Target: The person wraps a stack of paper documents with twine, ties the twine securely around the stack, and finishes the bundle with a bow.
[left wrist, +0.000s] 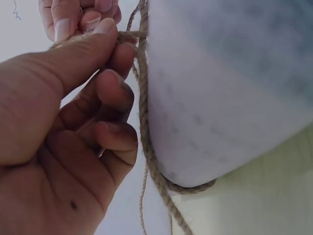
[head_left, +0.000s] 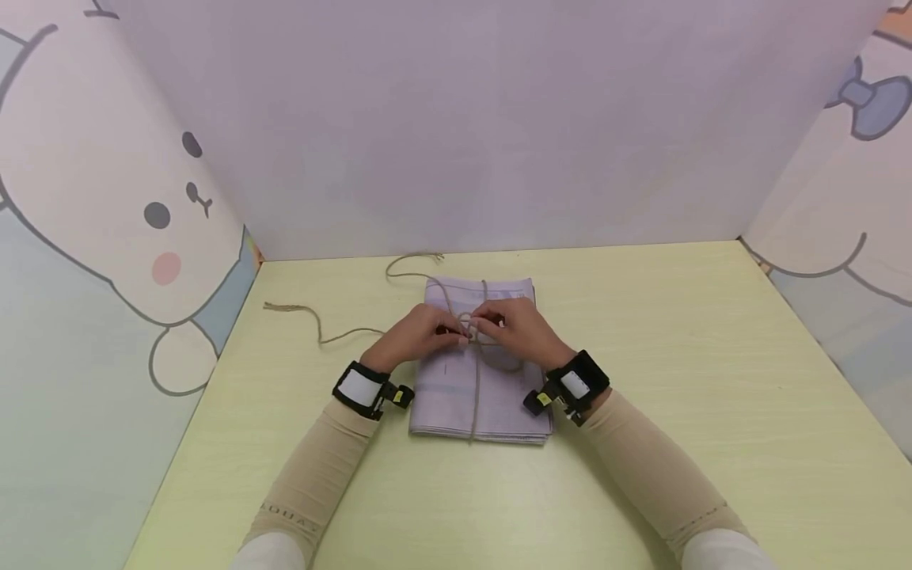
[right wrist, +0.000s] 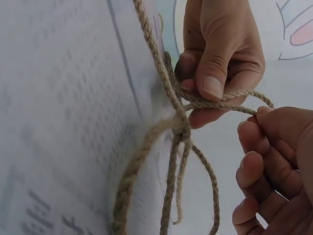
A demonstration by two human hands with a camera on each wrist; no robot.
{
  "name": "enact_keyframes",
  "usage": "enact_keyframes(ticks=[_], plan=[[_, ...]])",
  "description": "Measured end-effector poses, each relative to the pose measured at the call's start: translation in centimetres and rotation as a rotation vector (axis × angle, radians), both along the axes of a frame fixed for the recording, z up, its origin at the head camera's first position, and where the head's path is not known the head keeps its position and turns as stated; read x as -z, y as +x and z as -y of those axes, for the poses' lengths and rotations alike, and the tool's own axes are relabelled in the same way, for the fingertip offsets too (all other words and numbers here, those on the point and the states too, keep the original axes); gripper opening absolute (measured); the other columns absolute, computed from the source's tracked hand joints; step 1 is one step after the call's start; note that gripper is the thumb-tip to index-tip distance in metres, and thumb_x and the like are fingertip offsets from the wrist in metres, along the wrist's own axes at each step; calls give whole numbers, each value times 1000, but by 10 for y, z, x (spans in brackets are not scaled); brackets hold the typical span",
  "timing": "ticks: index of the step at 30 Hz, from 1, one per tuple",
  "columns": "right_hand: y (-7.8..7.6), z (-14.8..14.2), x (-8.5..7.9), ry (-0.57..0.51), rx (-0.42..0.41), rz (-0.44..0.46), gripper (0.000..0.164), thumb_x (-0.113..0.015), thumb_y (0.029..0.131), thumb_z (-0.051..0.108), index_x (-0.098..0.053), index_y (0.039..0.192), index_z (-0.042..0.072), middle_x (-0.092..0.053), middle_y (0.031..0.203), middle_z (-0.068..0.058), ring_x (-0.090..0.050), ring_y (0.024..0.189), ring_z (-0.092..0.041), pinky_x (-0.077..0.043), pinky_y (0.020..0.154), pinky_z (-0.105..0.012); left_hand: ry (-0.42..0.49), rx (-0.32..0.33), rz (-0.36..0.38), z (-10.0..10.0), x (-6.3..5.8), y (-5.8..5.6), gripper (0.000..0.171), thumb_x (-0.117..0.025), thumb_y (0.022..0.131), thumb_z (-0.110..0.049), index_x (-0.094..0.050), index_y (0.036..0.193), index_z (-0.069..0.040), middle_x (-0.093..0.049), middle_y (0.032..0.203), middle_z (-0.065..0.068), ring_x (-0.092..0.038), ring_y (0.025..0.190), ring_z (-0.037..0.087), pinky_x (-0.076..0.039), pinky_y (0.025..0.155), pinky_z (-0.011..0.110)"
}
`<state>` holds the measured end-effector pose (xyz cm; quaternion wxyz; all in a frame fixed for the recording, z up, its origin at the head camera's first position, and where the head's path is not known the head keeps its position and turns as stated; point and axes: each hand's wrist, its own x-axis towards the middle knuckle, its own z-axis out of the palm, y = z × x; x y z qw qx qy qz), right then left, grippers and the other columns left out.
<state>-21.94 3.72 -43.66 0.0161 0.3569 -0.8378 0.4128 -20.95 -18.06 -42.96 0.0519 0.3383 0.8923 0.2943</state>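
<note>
A folded stack of newspapers (head_left: 445, 408) lies on the table with twine (head_left: 476, 396) running across it both ways. Over the crossing, my left hand (head_left: 416, 336) pinches the twine between thumb and index finger. My right hand (head_left: 525, 328), facing it, holds a bend of the twine at its fingertips. The right wrist view shows a small twine loop (right wrist: 249, 93) stretched between the left hand (right wrist: 227, 54) and the right hand (right wrist: 279, 161). Just below them sits a knot (right wrist: 182, 132) against the paper. In the left wrist view the left thumb presses on the twine (left wrist: 129, 34).
Two loose twine ends trail over the table (head_left: 677, 340), one frayed end (head_left: 281, 306) at the left and another end (head_left: 420, 256) behind the stack. A pale wall (head_left: 499, 127) rises at the back, with cartoon-printed side panels (head_left: 85, 198) left and right.
</note>
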Motion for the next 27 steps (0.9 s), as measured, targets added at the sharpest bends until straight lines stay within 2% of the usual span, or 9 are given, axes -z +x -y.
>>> enact_keyframes(ticks=[4, 7, 9, 11, 14, 18, 22, 27], plan=[[-5, -5, -2, 47, 1, -16, 18, -58, 93, 29, -72, 97, 18, -68, 82, 6, -52, 64, -8, -41, 54, -25, 8, -6, 8, -1, 1, 0, 9, -67, 88, -20, -75, 88, -15, -68, 80, -8, -56, 66, 1, -44, 61, 20], [-11, -17, -5, 155, 94, -3, 19, -58, 94, 29, -70, 100, 16, -66, 85, 4, -53, 66, -11, -43, 58, -28, 16, -21, 17, -1, 1, 0, 11, -66, 88, -20, -75, 88, -14, -68, 78, -7, -54, 62, 3, -43, 58, 21], [-14, -26, -8, 250, 160, 64, 22, -59, 93, 30, -68, 102, 12, -65, 87, -1, -55, 70, -14, -44, 61, -30, 20, -36, 30, -1, 1, 0, 12, -65, 89, -21, -75, 88, -14, -67, 77, -7, -53, 59, 4, -42, 55, 21], [-17, -36, -10, 355, 184, 147, 24, -60, 91, 30, -67, 103, 11, -64, 89, -2, -56, 73, -15, -45, 63, -31, 21, -45, 44, -1, 1, 1, 12, -65, 89, -21, -75, 88, -14, -67, 76, -6, -51, 58, 4, -40, 54, 21], [-21, -46, -12, 431, 103, 248, 24, -61, 91, 28, -68, 102, 9, -64, 90, -4, -56, 76, -17, -46, 64, -31, 20, -52, 57, 0, 2, 1, 12, -66, 89, -22, -75, 88, -15, -66, 74, -6, -50, 56, 5, -39, 53, 21], [-24, -52, -10, 425, 3, 273, 14, -60, 91, 19, -70, 94, 10, -64, 85, 0, -54, 71, -15, -45, 62, -29, 29, -47, 57, 1, 2, 1, 11, -66, 88, -22, -74, 87, -16, -65, 73, -6, -49, 56, 5, -39, 53, 21], [-23, -47, -7, 389, 8, 277, 11, -58, 92, 15, -67, 91, 9, -61, 78, -1, -52, 66, -14, -44, 58, -29, 26, -30, 40, 0, 2, 0, 9, -66, 88, -19, -75, 88, -16, -66, 78, -7, -52, 62, 4, -41, 57, 21], [-17, -26, -1, 303, 25, 169, 13, -58, 93, 19, -67, 96, 11, -63, 81, 0, -55, 70, -13, -46, 61, -29, 8, 7, -45, 1, 0, 1, 7, -70, 85, -16, -75, 89, -16, -56, 87, -5, -49, 77, 7, -42, 66, 23]])
